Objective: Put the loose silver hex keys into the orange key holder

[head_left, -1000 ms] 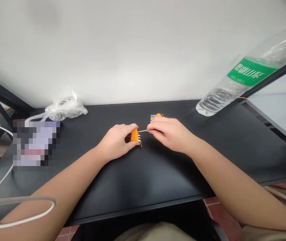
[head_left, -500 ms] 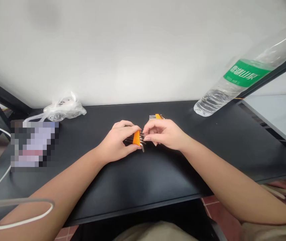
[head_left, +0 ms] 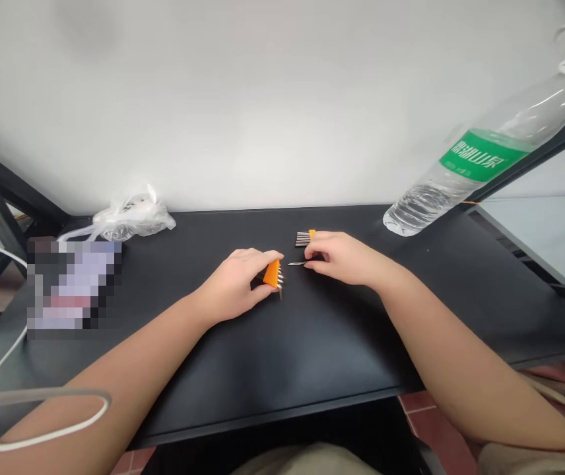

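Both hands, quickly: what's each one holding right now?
Left hand: closed on an orange holder.
Right hand: closed, pinching a thin metal rod.

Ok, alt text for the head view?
The left hand grips an orange holder of bent metal rods; the right hand pinches a thin metal rod. A second orange holder and a water bottle are on the black table.

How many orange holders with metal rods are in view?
2: one orange holder gripped in the left hand; a second orange holder on the black table, partly hidden by the right hand.
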`<action>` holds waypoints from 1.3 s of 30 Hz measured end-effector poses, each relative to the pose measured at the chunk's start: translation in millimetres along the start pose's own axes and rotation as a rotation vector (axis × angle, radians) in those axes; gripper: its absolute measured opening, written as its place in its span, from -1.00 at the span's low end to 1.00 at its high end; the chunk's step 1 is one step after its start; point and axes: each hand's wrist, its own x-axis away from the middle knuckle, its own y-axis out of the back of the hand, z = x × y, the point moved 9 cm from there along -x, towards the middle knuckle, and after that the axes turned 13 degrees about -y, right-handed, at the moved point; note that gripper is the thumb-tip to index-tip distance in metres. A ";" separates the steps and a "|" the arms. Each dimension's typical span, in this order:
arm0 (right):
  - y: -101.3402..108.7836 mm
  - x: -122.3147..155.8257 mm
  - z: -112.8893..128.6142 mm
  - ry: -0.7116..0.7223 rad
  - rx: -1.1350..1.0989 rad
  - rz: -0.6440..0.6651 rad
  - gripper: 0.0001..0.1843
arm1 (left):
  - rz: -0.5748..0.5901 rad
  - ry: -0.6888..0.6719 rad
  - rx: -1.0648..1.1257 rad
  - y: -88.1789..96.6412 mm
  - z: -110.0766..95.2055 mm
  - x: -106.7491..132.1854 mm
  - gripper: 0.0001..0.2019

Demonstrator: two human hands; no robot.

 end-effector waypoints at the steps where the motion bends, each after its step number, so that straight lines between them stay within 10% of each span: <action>1: -3.8 0.1 -0.8 0.019 0.059 0.033 -0.89 | 0.004 0.016 -0.002 -0.5 2.1 0.5 -0.49; 10: -14.7 12.1 20.9 0.006 0.352 -0.062 -0.83 | 0.028 0.061 0.011 -4.6 6.8 -0.2 -0.50; 39: -6.2 17.6 46.7 0.158 0.130 -0.155 -0.84 | 0.017 0.132 -0.054 -2.5 14.6 0.4 -0.52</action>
